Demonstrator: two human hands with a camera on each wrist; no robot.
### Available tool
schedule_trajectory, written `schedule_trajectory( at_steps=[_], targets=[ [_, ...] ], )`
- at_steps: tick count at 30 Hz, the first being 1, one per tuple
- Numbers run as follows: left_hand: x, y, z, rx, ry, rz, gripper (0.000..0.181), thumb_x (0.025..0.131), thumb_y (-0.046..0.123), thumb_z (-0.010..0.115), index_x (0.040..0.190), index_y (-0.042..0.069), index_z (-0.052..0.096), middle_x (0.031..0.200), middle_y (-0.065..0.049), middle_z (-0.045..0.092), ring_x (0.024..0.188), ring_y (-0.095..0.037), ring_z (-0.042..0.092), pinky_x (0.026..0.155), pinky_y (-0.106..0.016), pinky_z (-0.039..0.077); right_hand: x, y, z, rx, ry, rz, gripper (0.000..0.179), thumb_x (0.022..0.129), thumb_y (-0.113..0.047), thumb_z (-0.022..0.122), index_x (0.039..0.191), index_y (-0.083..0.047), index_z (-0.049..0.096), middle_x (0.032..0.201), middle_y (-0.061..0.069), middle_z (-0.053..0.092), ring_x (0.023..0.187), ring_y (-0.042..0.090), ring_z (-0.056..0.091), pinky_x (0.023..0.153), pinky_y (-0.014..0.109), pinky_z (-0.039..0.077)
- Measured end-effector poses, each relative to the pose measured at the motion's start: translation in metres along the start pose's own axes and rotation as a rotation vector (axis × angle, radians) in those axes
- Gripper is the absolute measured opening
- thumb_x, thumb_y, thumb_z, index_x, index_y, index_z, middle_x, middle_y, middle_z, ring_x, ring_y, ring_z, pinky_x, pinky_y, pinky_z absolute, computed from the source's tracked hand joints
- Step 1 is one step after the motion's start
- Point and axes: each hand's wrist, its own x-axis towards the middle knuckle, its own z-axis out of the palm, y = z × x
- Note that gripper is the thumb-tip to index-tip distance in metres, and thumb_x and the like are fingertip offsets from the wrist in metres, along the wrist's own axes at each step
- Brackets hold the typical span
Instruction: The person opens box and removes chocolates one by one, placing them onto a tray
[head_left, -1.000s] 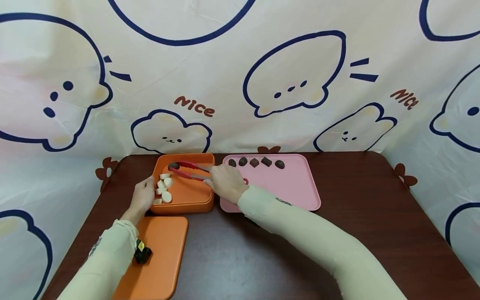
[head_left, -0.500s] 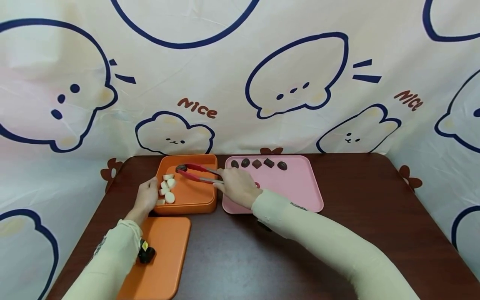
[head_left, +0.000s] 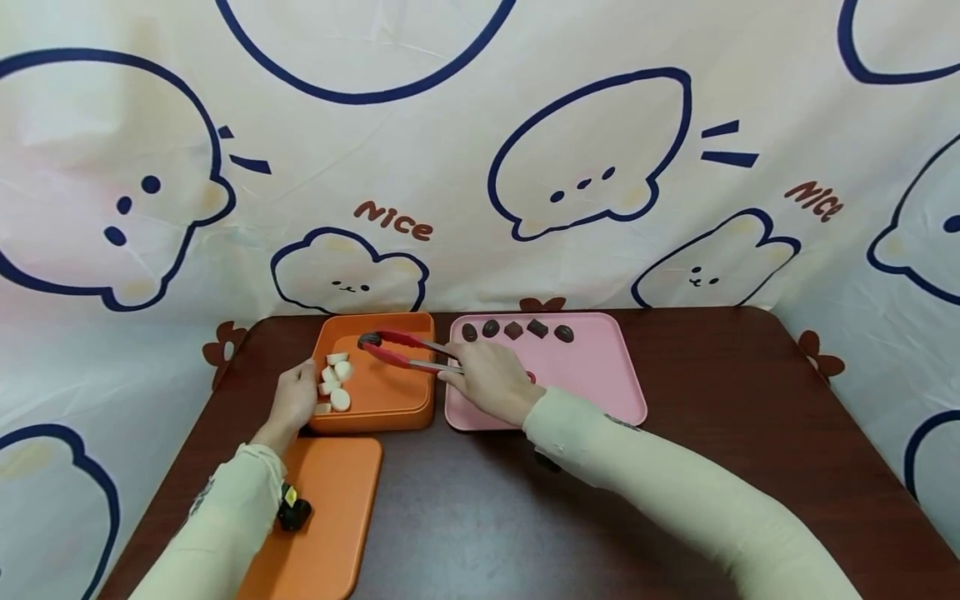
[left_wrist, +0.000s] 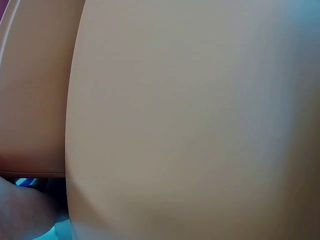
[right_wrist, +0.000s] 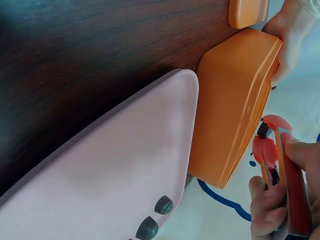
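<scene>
My right hand [head_left: 491, 379] grips red-tipped metal tongs [head_left: 388, 357]. Pinched between the tong heads is a dark chocolate [head_left: 369, 340], held above the orange box [head_left: 390, 420]; the right wrist view shows the chocolate [right_wrist: 263, 130] off the box floor. My left hand [head_left: 295, 396] holds the box by its left wall, thumb near the rim. Several small white pieces [head_left: 340, 400] lie along the left side inside the box. On the pink tray [head_left: 585, 383] to the right, several dark chocolates [head_left: 513, 331] stand in a row near the back edge.
An orange lid [head_left: 337, 508] lies flat in front of the box, under my left forearm; it fills most of the left wrist view. A black device [head_left: 294, 512] sits at my left wrist. A patterned cloth [head_left: 480, 192] hangs behind the dark wooden table [head_left: 450, 517].
My right hand has drawn back to the right, carrying the tongs and the pinched chocolate toward the middle of the box. My left hand keeps its hold on the box wall.
</scene>
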Motion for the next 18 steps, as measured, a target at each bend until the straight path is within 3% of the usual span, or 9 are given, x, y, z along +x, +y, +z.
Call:
schedule_trajectory(
  at_steps=[3,5,7,8,10,12,14,15,18],
  targets=[
    [0.000,0.000,0.000,-0.001,-0.011,-0.008,0.050,0.111,0.042,0.015,0.077,0.010,0.033,0.059,0.001,0.034,0.055,-0.016,0.033,0.069,-0.035,0.038,-0.005,0.004,-0.002,0.002,0.011,-0.006,0.040,0.097,-0.041,0.067,0.125,-0.014,0.069,0.074,-0.004,0.060,0.066,0.014,0.056,0.058,0.028,0.047],
    [-0.001,0.000,-0.001,-0.001,-0.013,-0.011,0.051,0.111,0.042,0.014,0.087,0.007,0.042,0.066,-0.003,0.038,0.055,-0.017,0.033,0.071,-0.037,0.039,-0.009,0.006,-0.004,0.000,0.018,-0.004,0.039,0.097,-0.042,0.067,0.126,-0.015,0.069,0.072,-0.004,0.059,0.066,0.014,0.055,0.058,0.028,0.046],
    [-0.001,-0.001,0.000,-0.003,-0.021,-0.019,0.051,0.111,0.042,0.013,0.091,0.006,0.043,0.076,-0.007,0.041,0.057,-0.018,0.035,0.074,-0.038,0.039,-0.012,0.009,-0.005,0.004,0.024,0.003,0.040,0.097,-0.042,0.068,0.126,-0.015,0.069,0.071,-0.004,0.058,0.066,0.014,0.055,0.059,0.028,0.046],
    [-0.001,-0.001,0.000,-0.006,-0.021,-0.021,0.056,0.111,0.041,0.013,0.101,0.001,0.050,0.079,-0.008,0.041,0.056,-0.019,0.034,0.072,-0.039,0.040,-0.013,0.010,-0.005,0.006,0.025,0.008,0.041,0.097,-0.042,0.068,0.128,-0.016,0.069,0.072,-0.005,0.058,0.066,0.013,0.055,0.059,0.028,0.046],
    [-0.001,-0.002,0.000,-0.003,-0.020,-0.025,0.055,0.111,0.041,0.013,0.100,0.002,0.049,0.082,-0.010,0.041,0.060,-0.021,0.036,0.077,-0.039,0.039,-0.017,0.013,-0.006,0.012,0.028,0.016,0.045,0.096,-0.041,0.069,0.133,-0.016,0.067,0.072,-0.003,0.060,0.066,0.014,0.055,0.060,0.029,0.046],
    [-0.001,-0.003,0.001,0.001,-0.020,-0.029,0.053,0.111,0.041,0.013,0.084,0.005,0.042,0.079,-0.010,0.042,0.069,-0.023,0.040,0.084,-0.040,0.039,-0.020,0.016,-0.006,0.009,0.032,0.019,0.046,0.096,-0.041,0.069,0.134,-0.016,0.067,0.074,-0.003,0.063,0.067,0.014,0.055,0.061,0.030,0.048],
    [-0.001,-0.004,0.001,-0.004,-0.013,-0.026,0.053,0.111,0.040,0.014,0.080,0.007,0.041,0.080,-0.010,0.044,0.073,-0.026,0.040,0.090,-0.043,0.038,-0.024,0.019,-0.007,0.008,0.038,0.021,0.046,0.096,-0.041,0.070,0.134,-0.016,0.067,0.078,-0.002,0.067,0.068,0.014,0.056,0.062,0.032,0.050],
    [-0.001,-0.004,0.001,-0.008,-0.008,-0.024,0.049,0.111,0.040,0.014,0.076,0.011,0.032,0.081,-0.011,0.045,0.076,-0.027,0.040,0.093,-0.043,0.036,-0.026,0.020,-0.008,0.004,0.041,0.022,0.046,0.096,-0.042,0.070,0.133,-0.016,0.067,0.080,-0.001,0.069,0.068,0.014,0.056,0.063,0.033,0.051],
    [-0.002,-0.004,0.001,-0.010,0.000,-0.020,0.050,0.111,0.041,0.015,0.074,0.012,0.032,0.079,-0.009,0.045,0.073,-0.025,0.040,0.089,-0.042,0.038,-0.032,0.025,-0.009,0.002,0.056,0.030,0.046,0.095,-0.043,0.069,0.133,-0.017,0.068,0.088,0.000,0.073,0.070,0.012,0.057,0.065,0.037,0.054]
  ],
)
